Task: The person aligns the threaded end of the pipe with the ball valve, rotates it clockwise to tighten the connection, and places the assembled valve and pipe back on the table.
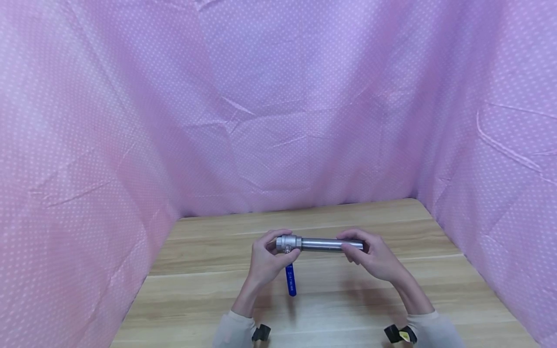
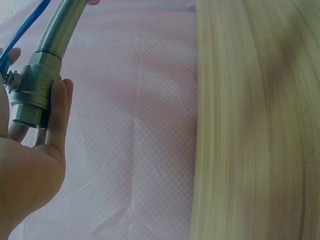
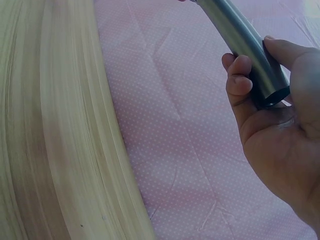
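A steel ball valve [image 1: 287, 242] with a blue lever handle [image 1: 291, 281] is joined end to end with a straight steel pipe [image 1: 322, 244]. My left hand [image 1: 269, 261] grips the valve body, thumb near the handle's stem. In the left wrist view, threads show where the pipe [image 2: 64, 25] meets the valve [image 2: 37, 82], and the valve's other end is open. My right hand [image 1: 375, 256] grips the pipe's free end between thumb and fingers. The right wrist view shows the hollow end of the pipe [image 3: 250, 50] facing the palm. The assembly is held roughly level above the table.
A wood-grain table [image 1: 322, 309] lies beneath both hands. Pink cloth with white dots [image 1: 296, 121] hangs at the back and on both sides. Black straps [image 1: 261, 332] show at the sleeve cuffs.
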Motion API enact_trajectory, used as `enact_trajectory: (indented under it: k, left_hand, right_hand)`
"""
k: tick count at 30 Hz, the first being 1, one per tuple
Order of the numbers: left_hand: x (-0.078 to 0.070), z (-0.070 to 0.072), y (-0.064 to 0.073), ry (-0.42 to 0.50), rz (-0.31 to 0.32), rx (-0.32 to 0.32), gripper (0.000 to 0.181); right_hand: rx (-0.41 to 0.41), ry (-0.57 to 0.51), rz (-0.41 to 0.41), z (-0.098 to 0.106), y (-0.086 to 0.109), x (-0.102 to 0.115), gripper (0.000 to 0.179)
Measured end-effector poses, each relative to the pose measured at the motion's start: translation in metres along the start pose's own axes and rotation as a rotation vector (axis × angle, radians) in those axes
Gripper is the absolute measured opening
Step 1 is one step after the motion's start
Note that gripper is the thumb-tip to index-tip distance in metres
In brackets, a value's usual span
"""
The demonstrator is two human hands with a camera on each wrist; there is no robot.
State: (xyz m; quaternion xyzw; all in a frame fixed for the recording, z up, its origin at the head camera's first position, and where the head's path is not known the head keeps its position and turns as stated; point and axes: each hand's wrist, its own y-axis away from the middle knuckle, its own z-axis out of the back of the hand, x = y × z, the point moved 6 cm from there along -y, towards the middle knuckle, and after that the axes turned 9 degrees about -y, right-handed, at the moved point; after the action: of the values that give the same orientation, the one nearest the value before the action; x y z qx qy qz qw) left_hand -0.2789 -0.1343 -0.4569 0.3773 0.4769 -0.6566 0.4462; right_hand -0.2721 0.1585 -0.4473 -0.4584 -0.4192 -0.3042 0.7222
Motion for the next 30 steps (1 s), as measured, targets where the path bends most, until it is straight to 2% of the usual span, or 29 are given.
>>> enact_trajectory:
  k: [5,13,23,30]
  left_hand:
    - [0.0013,-0.0005,-0.0002,0.003,0.008,0.007,0.049]
    - [0.0048,-0.0009,-0.0007,0.003,0.019,0.011,0.049]
    - [0.0048,-0.0016,-0.0019,-0.012,-0.007,0.001,0.048]
    - [0.0039,-0.0014,-0.002,-0.017,-0.012,-0.002,0.047]
  right_hand:
    - [0.006,-0.016,-0.012,-0.0001,-0.0007,-0.0019,0.022]
    - [0.003,0.001,-0.038,0.0008,0.0004,-0.0041,0.034]
    - [-0.005,0.012,-0.011,-0.0004,0.0003,-0.0039,0.029]
    - [0.007,-0.018,-0.015,-0.001,0.0009,-0.0027,0.027]
